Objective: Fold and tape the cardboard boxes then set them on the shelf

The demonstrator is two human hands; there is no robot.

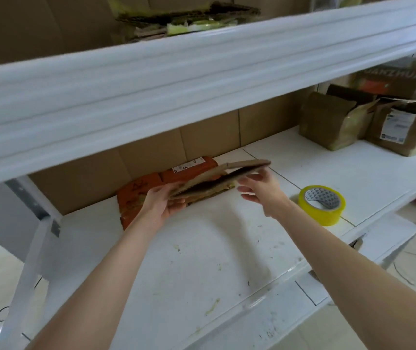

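Currently: left hand [162, 201] grips the near corner of a flattened cardboard box [223, 176], held just above the orange flat stack [144, 190] on the shelf [201, 251]. Right hand [262, 191] is open, fingers spread beside the box's right edge, probably to pry it into shape. Tape roll [322, 205] lies near, within reach.

**Both arms out, left hand gripping**

Both bare forearms reach toward the far side and converge mid-scene. Left hand [161, 204] has its fingers curled round the near-left end of the flattened box [209, 178]. Right hand [262, 192] has straight, spread fingers, palm facing left. Motion blur hides whether it touches.
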